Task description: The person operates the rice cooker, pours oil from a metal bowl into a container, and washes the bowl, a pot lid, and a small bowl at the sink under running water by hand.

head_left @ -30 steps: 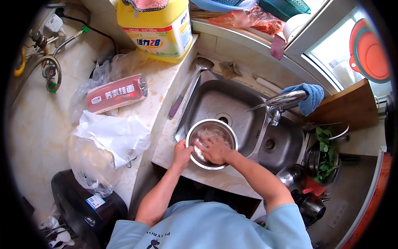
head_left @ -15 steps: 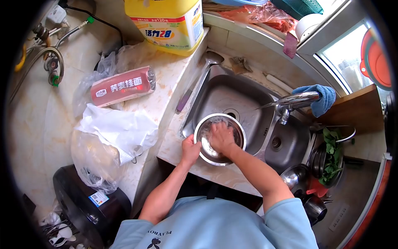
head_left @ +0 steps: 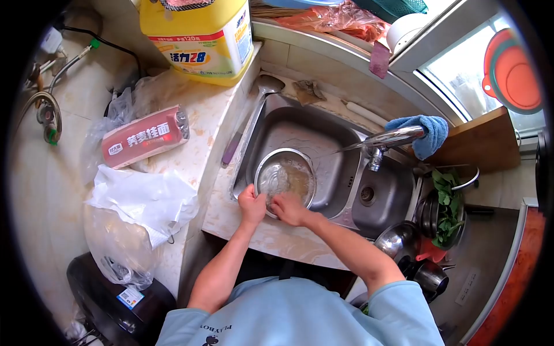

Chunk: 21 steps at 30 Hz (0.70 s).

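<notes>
A round stainless steel bowl (head_left: 299,183) is held over the front of the large sink basin (head_left: 334,132), tilted away from me, with cloudy water in it. My left hand (head_left: 252,205) grips its near-left rim, fingers closed. At the near rim, my right hand (head_left: 289,209) has its fingers curled over the edge; the fingertips are partly hidden. The chrome faucet (head_left: 398,137), with a blue cloth (head_left: 426,136) draped on it, points over the basin. A thin stream of water seems to leave its spout.
Left of the sink stand a yellow detergent jug (head_left: 199,49), a pink noodle package (head_left: 145,136) and a plastic bag (head_left: 118,239) under white paper (head_left: 144,196). A ladle (head_left: 268,84) lies along the sink's left edge. Right are a small basin (head_left: 384,202), leafy greens (head_left: 447,207) and pots (head_left: 430,275).
My right hand has drawn back from inside the bowl to its near rim. The bowl has tipped away from me, over the basin. The view has shifted slightly.
</notes>
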{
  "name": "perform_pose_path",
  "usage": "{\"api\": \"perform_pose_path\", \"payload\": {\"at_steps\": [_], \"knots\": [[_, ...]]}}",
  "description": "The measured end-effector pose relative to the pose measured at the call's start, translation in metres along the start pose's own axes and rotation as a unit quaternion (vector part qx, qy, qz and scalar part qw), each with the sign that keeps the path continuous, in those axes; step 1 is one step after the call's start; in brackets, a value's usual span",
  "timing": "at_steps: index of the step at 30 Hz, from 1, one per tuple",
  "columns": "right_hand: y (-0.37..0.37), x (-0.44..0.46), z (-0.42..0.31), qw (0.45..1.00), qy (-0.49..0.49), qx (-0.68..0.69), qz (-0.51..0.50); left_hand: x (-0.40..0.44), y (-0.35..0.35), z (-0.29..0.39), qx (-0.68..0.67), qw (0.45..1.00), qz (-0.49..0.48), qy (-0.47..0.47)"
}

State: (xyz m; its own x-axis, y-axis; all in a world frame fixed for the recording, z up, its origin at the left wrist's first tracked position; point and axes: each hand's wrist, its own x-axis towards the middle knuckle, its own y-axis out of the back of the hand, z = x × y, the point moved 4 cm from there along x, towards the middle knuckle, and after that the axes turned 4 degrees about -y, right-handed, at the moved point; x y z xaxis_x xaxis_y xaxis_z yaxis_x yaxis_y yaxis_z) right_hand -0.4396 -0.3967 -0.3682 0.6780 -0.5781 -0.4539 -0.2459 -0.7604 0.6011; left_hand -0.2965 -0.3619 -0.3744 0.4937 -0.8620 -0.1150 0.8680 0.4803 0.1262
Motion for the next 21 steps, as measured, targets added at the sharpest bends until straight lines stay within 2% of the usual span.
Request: {"api": "perform_pose_path", "payload": {"at_steps": [2, 3, 5, 6, 7, 8, 10, 13, 15, 16, 18, 20, 21], "knots": [[0.022, -0.008, 0.028, 0.988, 0.005, -0.152, 0.012, 0.006, 0.000, 0.005, -0.007, 0.999, -0.026, 0.021], [0.030, -0.004, 0.037, 0.974, 0.008, -0.226, 0.021, 0.008, -0.001, 0.001, -0.033, 0.997, -0.032, 0.062], [0.027, 0.013, 0.046, 0.963, -0.001, -0.259, 0.071, 0.006, -0.006, -0.009, -0.085, 0.984, -0.051, 0.148], [0.026, 0.016, 0.049, 0.956, -0.008, -0.277, 0.095, 0.004, -0.005, -0.012, -0.090, 0.982, -0.043, 0.161], [0.019, 0.017, 0.037, 0.972, -0.030, -0.205, 0.109, 0.002, -0.005, -0.015, -0.097, 0.980, -0.035, 0.172], [-0.009, 0.031, 0.040, 0.984, -0.081, -0.147, 0.065, 0.000, -0.005, -0.019, -0.102, 0.977, -0.028, 0.185], [0.001, 0.028, -0.006, 0.989, -0.103, -0.107, -0.012, -0.005, -0.005, -0.011, -0.124, 0.974, -0.027, 0.186], [-0.003, 0.034, 0.000, 0.989, 0.004, -0.135, 0.061, -0.003, -0.006, 0.002, -0.146, 0.971, -0.045, 0.182], [0.004, 0.032, 0.016, 0.983, -0.031, -0.169, 0.069, -0.006, -0.005, 0.015, -0.125, 0.974, -0.043, 0.184], [0.010, 0.028, 0.019, 0.979, -0.047, -0.183, 0.072, -0.007, -0.005, 0.006, -0.104, 0.977, -0.012, 0.186], [0.010, 0.020, 0.025, 0.978, -0.098, -0.136, 0.126, 0.000, -0.002, -0.023, -0.019, 0.999, 0.017, 0.041], [-0.016, 0.016, 0.036, 0.972, -0.162, -0.095, 0.139, 0.001, -0.008, 0.000, 0.041, 0.998, 0.046, -0.013], [-0.027, 0.018, 0.035, 0.977, -0.198, -0.019, 0.079, 0.000, -0.012, -0.001, 0.050, 0.997, 0.049, -0.024]]}}
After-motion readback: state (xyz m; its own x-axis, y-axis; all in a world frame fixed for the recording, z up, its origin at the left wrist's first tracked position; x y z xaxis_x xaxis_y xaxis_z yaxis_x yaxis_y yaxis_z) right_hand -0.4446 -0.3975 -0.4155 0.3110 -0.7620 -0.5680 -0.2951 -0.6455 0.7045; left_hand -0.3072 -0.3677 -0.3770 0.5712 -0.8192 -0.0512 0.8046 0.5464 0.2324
